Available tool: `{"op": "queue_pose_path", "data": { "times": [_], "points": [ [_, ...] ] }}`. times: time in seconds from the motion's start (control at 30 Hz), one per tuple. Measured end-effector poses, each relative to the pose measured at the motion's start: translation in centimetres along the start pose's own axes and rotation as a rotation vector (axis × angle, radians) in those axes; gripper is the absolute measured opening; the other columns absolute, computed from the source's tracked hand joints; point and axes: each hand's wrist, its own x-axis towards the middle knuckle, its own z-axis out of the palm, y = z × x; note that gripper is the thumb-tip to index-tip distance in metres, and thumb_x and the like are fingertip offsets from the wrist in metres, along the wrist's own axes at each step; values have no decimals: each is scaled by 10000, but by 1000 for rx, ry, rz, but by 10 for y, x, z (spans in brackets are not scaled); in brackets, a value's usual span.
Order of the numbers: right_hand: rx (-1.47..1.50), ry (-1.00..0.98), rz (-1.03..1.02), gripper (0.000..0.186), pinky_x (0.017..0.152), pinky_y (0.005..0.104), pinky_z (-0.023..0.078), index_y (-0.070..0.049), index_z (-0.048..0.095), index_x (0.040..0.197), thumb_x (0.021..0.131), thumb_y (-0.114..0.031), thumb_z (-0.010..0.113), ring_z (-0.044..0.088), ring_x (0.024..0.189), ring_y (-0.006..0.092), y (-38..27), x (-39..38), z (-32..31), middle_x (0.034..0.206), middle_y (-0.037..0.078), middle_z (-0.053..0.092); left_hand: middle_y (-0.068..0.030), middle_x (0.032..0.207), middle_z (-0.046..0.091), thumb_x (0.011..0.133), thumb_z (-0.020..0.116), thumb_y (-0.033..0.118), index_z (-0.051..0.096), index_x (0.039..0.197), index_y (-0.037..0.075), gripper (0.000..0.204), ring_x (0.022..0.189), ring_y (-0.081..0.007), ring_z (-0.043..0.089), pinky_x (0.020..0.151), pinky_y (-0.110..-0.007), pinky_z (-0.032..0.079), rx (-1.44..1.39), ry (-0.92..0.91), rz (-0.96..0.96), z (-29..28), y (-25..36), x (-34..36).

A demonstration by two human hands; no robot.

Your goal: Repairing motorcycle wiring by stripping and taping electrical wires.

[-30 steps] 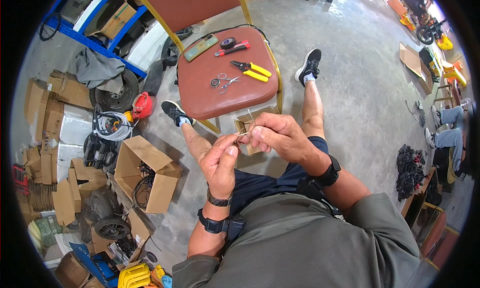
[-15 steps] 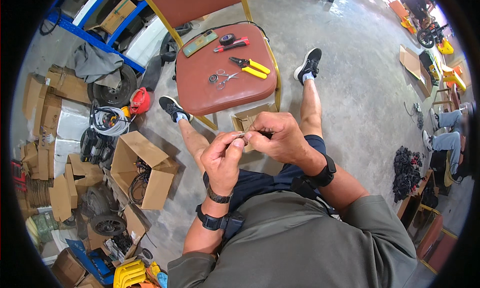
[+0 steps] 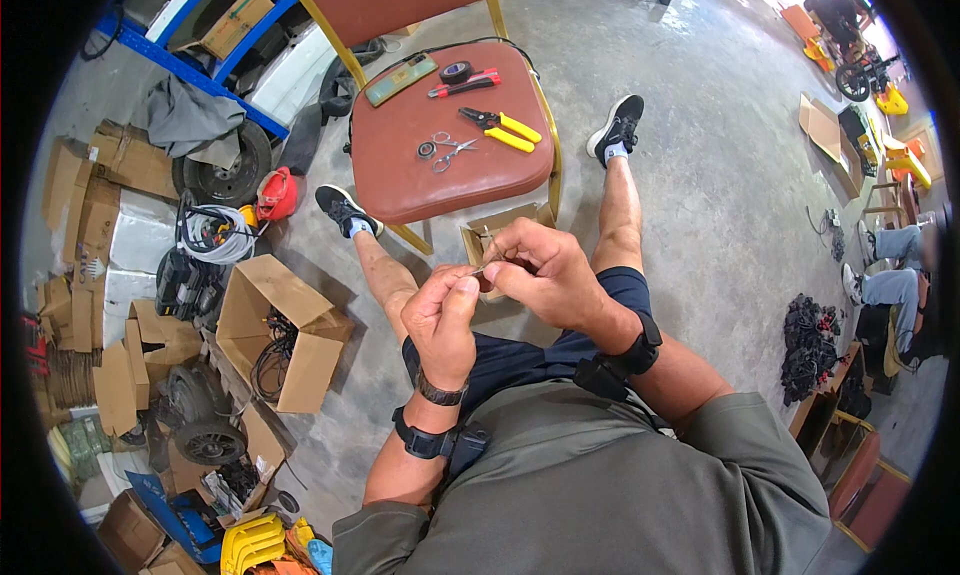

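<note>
My left hand [image 3: 442, 320] and my right hand [image 3: 550, 275] meet in front of me, both pinching a thin, wire-like strand [image 3: 478, 272]. Most of it is covered by fingers, so its exact kind is unclear. Beyond the hands stands a chair with a reddish-brown seat [image 3: 400, 190]. On the seat lie yellow-handled wire strippers [image 3: 505, 130], small scissors [image 3: 456, 152], a small dark ring-shaped roll [image 3: 427, 150], a red and black utility knife [image 3: 465, 84], a roll of black tape [image 3: 456, 72] and a greenish phone-like slab [image 3: 402, 81].
A small open carton [image 3: 474, 243] sits on the floor under my hands. To the left are a cardboard box [image 3: 310, 370] with black cables, a coil of white cable [image 3: 222, 235] and a red helmet [image 3: 278, 194]. Dark cables [image 3: 810, 345] lie piled at right, near a seated person's legs [image 3: 890, 285].
My right fingers have shifted slightly upward, and less of the pale strand shows between the fingertips. Both hands keep their pinch. The tools on the chair are unmoved.
</note>
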Motion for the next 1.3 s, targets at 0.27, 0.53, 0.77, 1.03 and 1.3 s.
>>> {"op": "queue_pose_path", "data": {
  "times": [0.27,0.53,0.77,1.03,1.3],
  "points": [
    [209,-118,160,121,712,238,498,3,535,983,880,-2,598,599,796,89,-4,0,-5,849,33,614,-117,855,640,957,432,169,646,949,-96,341,793,-167,558,723,-284,442,-153,6,-98,-5,-2,-3],
    [186,-55,129,131,692,234,488,-3,534,967,875,-26,624,568,795,70,3,-1,-3,842,14,591,-103,855,651,913,503,73,660,954,-84,226,774,-153,566,713,-279,451,-41,-18,-57,-4,-3,-2],
    [114,-81,65,122,668,232,485,-7,530,940,863,-21,623,566,757,61,3,-2,-4,830,11,594,-108,818,653,900,499,67,655,893,-95,224,736,-148,569,688,-273,453,-59,-16,-85,-4,-2,-2],
    [87,-115,85,105,670,244,508,5,527,925,857,-5,606,606,761,91,-1,-2,-4,827,41,617,-93,789,641,908,502,86,639,850,-94,233,708,-138,555,667,-268,450,-93,-36,-111,-5,-1,-2],
    [115,-84,177,103,668,245,523,15,531,921,850,5,606,615,739,97,-11,-3,-2,820,48,619,-81,782,632,895,521,60,635,850,-82,188,701,-124,549,655,-252,445,-46,-74,-77,-4,1,-2]
  ]
}}
